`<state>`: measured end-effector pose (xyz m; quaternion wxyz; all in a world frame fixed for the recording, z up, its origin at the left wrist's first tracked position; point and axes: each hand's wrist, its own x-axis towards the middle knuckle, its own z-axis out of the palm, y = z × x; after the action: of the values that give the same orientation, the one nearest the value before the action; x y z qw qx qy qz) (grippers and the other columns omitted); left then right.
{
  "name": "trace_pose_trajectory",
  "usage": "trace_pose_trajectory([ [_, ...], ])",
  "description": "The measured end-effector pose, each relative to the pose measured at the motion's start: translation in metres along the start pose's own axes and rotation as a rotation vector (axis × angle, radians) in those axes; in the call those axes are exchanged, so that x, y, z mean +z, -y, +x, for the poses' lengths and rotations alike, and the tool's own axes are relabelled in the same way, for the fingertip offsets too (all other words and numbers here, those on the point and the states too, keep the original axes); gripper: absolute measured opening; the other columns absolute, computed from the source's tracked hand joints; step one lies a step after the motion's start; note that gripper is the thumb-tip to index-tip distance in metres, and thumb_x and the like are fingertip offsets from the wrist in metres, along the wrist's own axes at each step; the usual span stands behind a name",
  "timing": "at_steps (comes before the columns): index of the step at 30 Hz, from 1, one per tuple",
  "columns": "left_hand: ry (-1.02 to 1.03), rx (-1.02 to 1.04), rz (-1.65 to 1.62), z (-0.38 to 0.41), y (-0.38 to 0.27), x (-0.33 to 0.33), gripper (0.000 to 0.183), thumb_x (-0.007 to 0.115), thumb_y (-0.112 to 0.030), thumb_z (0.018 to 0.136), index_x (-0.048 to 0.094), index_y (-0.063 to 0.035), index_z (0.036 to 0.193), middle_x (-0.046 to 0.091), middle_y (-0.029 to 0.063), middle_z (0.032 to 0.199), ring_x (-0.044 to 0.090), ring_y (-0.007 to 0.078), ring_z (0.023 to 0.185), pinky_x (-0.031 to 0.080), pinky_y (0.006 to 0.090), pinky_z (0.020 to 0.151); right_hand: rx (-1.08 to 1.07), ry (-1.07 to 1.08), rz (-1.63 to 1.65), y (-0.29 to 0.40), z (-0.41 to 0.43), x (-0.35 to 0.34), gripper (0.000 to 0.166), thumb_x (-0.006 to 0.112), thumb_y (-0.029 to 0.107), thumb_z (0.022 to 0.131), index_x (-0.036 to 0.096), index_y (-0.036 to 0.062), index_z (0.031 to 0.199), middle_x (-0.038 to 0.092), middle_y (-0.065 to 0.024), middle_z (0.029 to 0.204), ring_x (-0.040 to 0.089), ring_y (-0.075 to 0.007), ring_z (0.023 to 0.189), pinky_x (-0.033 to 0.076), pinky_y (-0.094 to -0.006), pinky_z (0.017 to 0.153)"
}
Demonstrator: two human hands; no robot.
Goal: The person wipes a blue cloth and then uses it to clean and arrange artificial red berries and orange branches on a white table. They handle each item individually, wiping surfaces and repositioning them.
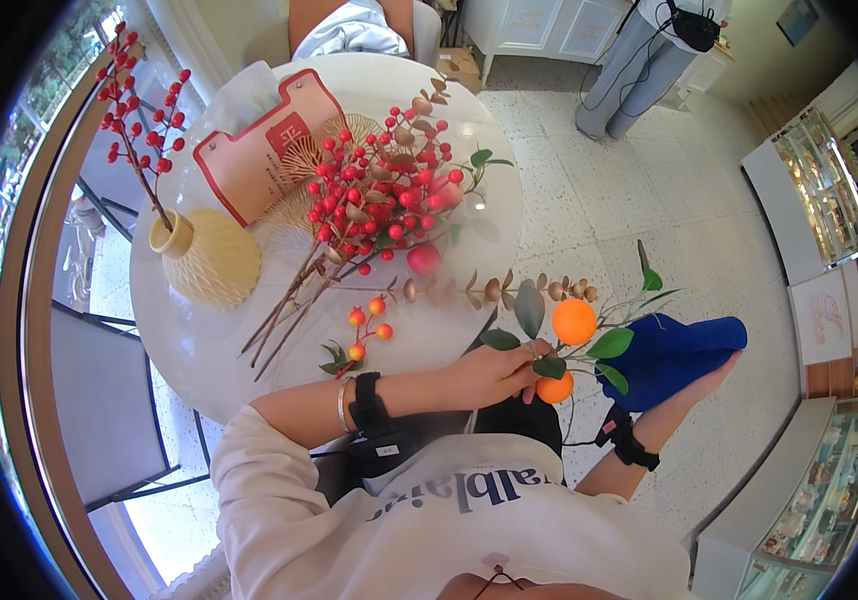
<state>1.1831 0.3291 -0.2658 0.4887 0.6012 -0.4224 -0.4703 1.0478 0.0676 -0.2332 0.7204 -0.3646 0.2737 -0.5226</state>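
Pinched in my left hand (pixel 495 375) is an artificial orange branch (pixel 530 309) with two orange fruits and green leaves. My right hand (pixel 708 381), mostly covered, holds a dark blue cloth (pixel 665 352) against the right side of the branch's leaves. Left of the branch, a bunch of artificial red berry stems (pixel 376 187) with copper-coloured leaves lies on the round white table (pixel 429 349). A thin copper eucalyptus stem (pixel 493 290) reaches over the table's right side, just beyond my left hand. A small sprig with orange-red berries (pixel 357 351) rests near my left forearm.
A cream ribbed vase (pixel 211 259) with a red berry branch stands at the table's left. A pink red-edged card (pixel 271 146) bearing writing lies behind the bunch. A person (pixel 631 82) stands on the tiled floor. Glass display cases (pixel 811 495) line the right side.
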Motion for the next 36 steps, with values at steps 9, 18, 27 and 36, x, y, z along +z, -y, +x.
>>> trace_pose_trajectory([
  [9, -0.24, 0.198, -0.271, -0.019, -0.06, -0.027, 0.026, 0.035, -0.023, 0.097, 0.046, -0.0033, 0.111, 0.059, 0.0043, 0.071, 0.058, 0.0089, 0.067, 0.045, 0.0213, 0.063, 0.143, 0.088, 0.066, 0.009, -0.028, 0.012, 0.047, 0.041, 0.052, 0.089, 0.056, 0.0104, 0.106, 0.061, -0.0038, 0.093, 0.057, -0.0201, 0.085, 0.046, -0.0338, 0.079],
  [18, -0.52, 0.497, -0.01, -0.021, -0.109, -0.048, 0.029, 0.033, -0.017, 0.097, 0.049, 0.0047, 0.108, 0.054, 0.0097, 0.108, 0.053, 0.0123, 0.096, 0.04, 0.0238, 0.082, 0.419, 0.47, -0.229, -0.036, -0.086, 0.062, 0.064, 0.031, 0.054, 0.091, 0.057, -0.0035, 0.104, 0.064, -0.011, 0.092, 0.063, -0.0188, 0.08, 0.048, -0.0278, 0.076],
  [27, -0.58, 0.464, -0.106, -0.021, -0.096, -0.027, 0.021, 0.039, -0.008, 0.095, 0.035, 0.0013, 0.113, 0.046, 0.0111, 0.108, 0.059, 0.02, 0.092, 0.043, 0.0257, 0.082, 0.195, 0.965, -0.595, -0.06, -0.141, 0.072, 0.037, 0.052, 0.023, 0.089, 0.048, -0.0026, 0.116, 0.058, -0.0154, 0.095, 0.053, -0.0217, 0.09, 0.041, -0.0308, 0.077],
  [36, -1.139, 0.69, -0.113, -0.09, -0.125, -0.061, 0.032, 0.036, -0.023, 0.096, 0.038, 0.0043, 0.114, 0.062, 0.0173, 0.089, 0.061, 0.0205, 0.072, 0.048, 0.0293, 0.068, -0.051, 1.339, -0.791, -0.041, -0.146, 0.062, 0.017, 0.056, 0.01, 0.081, 0.055, 0.0039, 0.097, 0.053, -0.0186, 0.067, 0.05, -0.0338, 0.061, 0.038, -0.0341, 0.057],
])
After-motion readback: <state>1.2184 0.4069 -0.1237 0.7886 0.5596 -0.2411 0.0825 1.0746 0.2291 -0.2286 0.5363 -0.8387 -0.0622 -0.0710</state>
